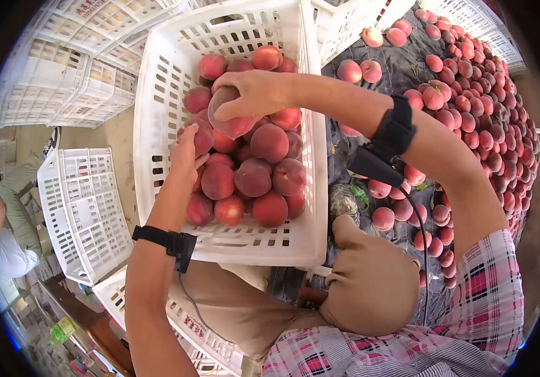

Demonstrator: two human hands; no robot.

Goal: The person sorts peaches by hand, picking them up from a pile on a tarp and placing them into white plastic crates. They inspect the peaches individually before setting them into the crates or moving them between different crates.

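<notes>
A white plastic crate [317, 188] in front of me holds a heap of red peaches [270, 143]. My right hand [258, 91] reaches in from the right, its fingers closed around a large peach [236, 126] above the heap. On the left side of the crate, my left hand [185, 154] is wrapped around another peach [204, 138], just below the first one. Part of each held peach is hidden by fingers. Both wrists wear black straps with small devices and cables.
A large pile of peaches [471, 107] lies on a dark sheet [339, 154] to the right. White crates [62, 81] are stacked at the upper left, and another crate [87, 213] stands lower left. Another person [9, 251] is at the far left edge.
</notes>
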